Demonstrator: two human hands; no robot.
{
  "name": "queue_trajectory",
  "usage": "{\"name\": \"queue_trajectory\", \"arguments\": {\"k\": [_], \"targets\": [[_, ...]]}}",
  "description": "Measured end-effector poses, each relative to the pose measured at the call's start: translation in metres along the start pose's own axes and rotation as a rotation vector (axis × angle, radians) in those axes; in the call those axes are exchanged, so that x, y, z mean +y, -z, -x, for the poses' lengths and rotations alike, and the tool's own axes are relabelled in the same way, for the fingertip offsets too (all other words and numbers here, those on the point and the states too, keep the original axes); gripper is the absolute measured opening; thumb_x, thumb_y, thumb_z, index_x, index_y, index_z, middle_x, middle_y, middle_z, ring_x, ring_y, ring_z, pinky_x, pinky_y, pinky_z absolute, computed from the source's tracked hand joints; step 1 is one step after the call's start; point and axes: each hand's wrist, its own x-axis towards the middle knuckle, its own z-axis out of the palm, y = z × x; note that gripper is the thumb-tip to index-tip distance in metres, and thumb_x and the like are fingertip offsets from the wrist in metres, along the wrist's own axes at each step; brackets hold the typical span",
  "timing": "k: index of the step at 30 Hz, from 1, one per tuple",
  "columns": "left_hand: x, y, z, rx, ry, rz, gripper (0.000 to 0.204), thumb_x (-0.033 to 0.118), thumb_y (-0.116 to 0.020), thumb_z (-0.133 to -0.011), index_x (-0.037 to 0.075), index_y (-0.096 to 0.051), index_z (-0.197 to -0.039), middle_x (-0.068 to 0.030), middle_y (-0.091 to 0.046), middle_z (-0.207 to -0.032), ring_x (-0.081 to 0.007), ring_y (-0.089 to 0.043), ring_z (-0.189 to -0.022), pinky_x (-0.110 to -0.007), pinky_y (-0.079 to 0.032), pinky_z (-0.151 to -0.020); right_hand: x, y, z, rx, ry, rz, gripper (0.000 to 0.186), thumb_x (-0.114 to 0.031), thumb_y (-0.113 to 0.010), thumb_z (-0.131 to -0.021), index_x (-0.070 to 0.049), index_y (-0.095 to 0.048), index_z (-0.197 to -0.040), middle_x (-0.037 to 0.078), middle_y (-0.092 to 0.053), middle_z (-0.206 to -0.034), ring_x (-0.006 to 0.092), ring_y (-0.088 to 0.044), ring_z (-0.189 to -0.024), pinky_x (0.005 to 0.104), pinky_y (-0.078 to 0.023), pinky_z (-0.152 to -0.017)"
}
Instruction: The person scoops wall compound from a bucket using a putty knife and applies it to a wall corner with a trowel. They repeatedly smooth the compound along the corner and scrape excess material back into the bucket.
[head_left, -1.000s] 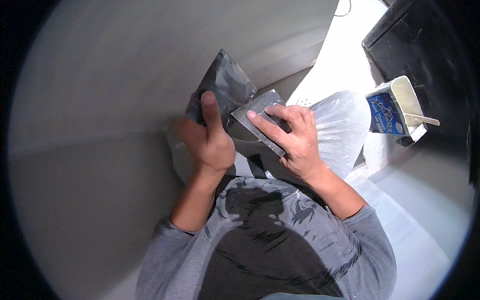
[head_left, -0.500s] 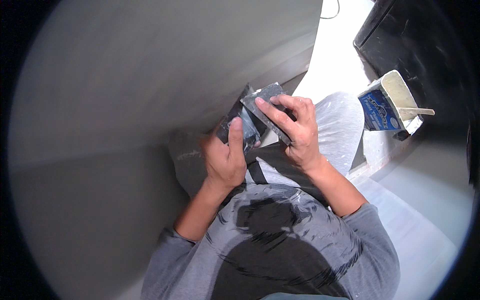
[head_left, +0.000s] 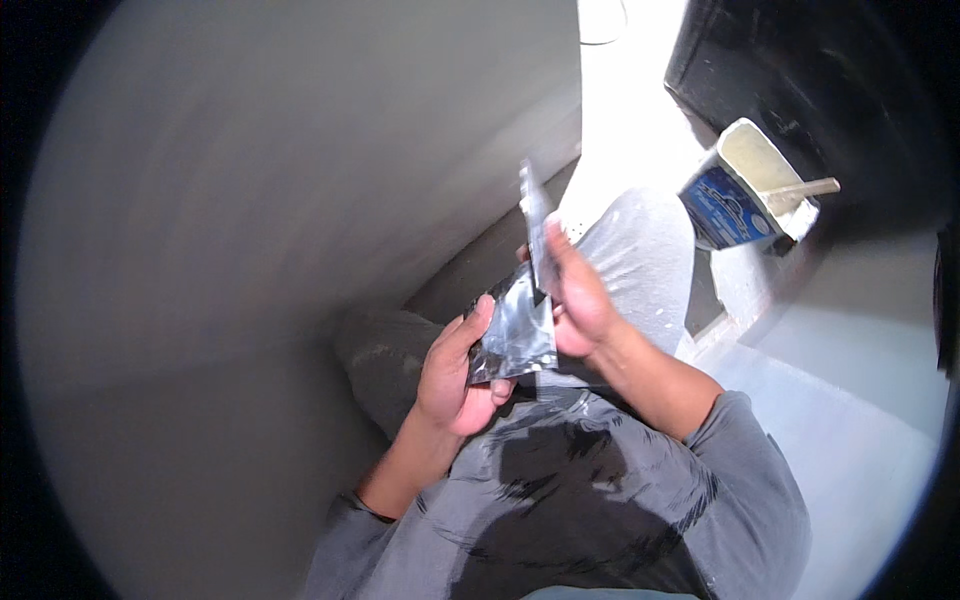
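A dark, glossy flat piece [head_left: 513,330], smeared with grey, lies in my left hand [head_left: 452,375]. The thumb presses on its face and the fingers wrap underneath. My right hand [head_left: 585,308] grips a thin grey plate [head_left: 538,215] that looks like a putty spreader, turned nearly edge-on and blurred by motion. The plate's lower end is close to the upper edge of the dark piece; whether they touch I cannot tell. Both hands are in front of my body, above my lap.
A cut-open container with a blue label [head_left: 732,208] stands to the right, a flat wooden stick [head_left: 805,189] leaning out of it. Behind it is a black panel [head_left: 800,80]. A large grey panel [head_left: 330,150] fills the left. My knee [head_left: 640,245] lies between hands and container.
The grey plate has swung from lying flat over the dark piece to standing nearly edge-on. The left hand has lowered and turned the dark piece's face upward. The view has shifted slightly.
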Motion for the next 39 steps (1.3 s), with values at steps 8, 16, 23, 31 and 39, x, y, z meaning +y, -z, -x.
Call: {"name": "queue_trajectory", "arguments": {"k": [8,16,23,31,39], "targets": [[0.041,0.008,-0.001,-0.015,-0.212,0.189,0.039,0.036,-0.043,-0.107,0.003,-0.061,-0.115,-0.0088,-0.069,-0.078,-0.0114,-0.057,-0.046,-0.023,-0.047,-0.039,0.002,0.000,0.036,-0.061,-0.065,0.238,0.042,-0.030,-0.073,-0.092,0.001,-0.055,-0.115,0.007,-0.068,-0.099,0.0123,-0.069,-0.083,0.0289,-0.059,-0.066],[0.043,-0.055,-0.029,0.127,-0.869,-0.733,0.027,0.016,-0.048,-0.105,-0.009,-0.059,-0.109,-0.0144,-0.070,-0.092,-0.0222,-0.071,-0.072,-0.034,-0.062,-0.066,-0.088,-0.044,0.069,0.084,1.018,1.600,0.056,0.007,-0.059,-0.073,-0.017,-0.072,-0.122,0.004,-0.055,-0.091,0.0182,-0.055,-0.082,0.0298,-0.046,-0.076],[0.022,-0.075,-0.042,0.068,-0.954,-0.868,0.025,0.013,-0.047,-0.104,-0.007,-0.062,-0.103,-0.0103,-0.071,-0.083,-0.0126,-0.068,-0.073,-0.027,-0.054,-0.065,-0.087,-0.041,0.066,0.161,1.233,2.067,0.058,-0.005,-0.065,-0.072,-0.021,-0.069,-0.127,0.006,-0.056,-0.097,0.0248,-0.053,-0.084,0.0370,-0.042,-0.077],[0.006,-0.069,-0.044,-0.083,-0.804,-1.107,0.022,0.007,-0.047,-0.103,-0.009,-0.062,-0.100,-0.0095,-0.071,-0.080,-0.0121,-0.068,-0.074,-0.026,-0.054,-0.065,-0.104,-0.034,0.073,0.358,1.181,1.879,0.057,0.005,-0.062,-0.074,-0.015,-0.068,-0.127,0.009,-0.055,-0.098,0.0272,-0.055,-0.086,0.0358,-0.046,-0.078],[0.005,-0.041,-0.035,0.056,-0.628,-0.718,0.024,0.013,-0.047,-0.105,-0.009,-0.057,-0.107,-0.0158,-0.068,-0.088,-0.0219,-0.069,-0.067,-0.035,-0.059,-0.062,-0.144,0.040,0.080,0.907,1.221,0.717,0.030,-0.017,-0.065,-0.096,0.007,-0.065,-0.115,0.012,-0.070,-0.106,0.0157,-0.064,-0.091,0.0278,-0.049,-0.086]]}}
